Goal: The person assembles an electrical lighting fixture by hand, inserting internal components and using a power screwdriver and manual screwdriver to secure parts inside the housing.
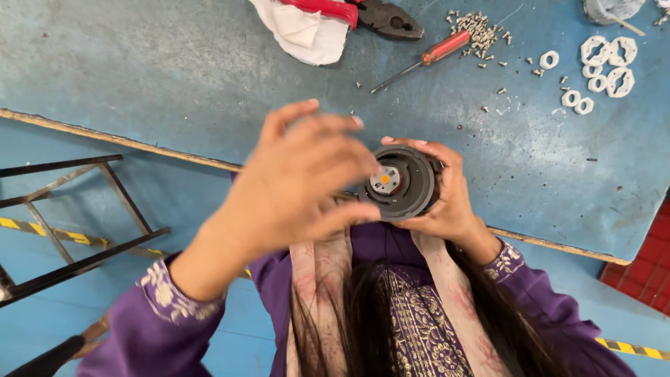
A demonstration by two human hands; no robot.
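Black round plastic disc (403, 183) is being gripped by the right hand (447, 202); the left hand (293, 185), half-open and empty, is fingering its hub above the blue worktop (209, 77); a steady grip is helping.

Purple sleeves (150, 321) with white embroidered cuffs, gold-patterned purple tunic, pale scarf

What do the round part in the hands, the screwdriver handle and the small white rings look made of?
Round part: dark matte plastic, probably; moulded concentric ridges, with a metal-looking hub. Screwdriver handle: glossy translucent red plastic. White rings: matte white plastic by the look, moulded shapes. Too small to be sure.
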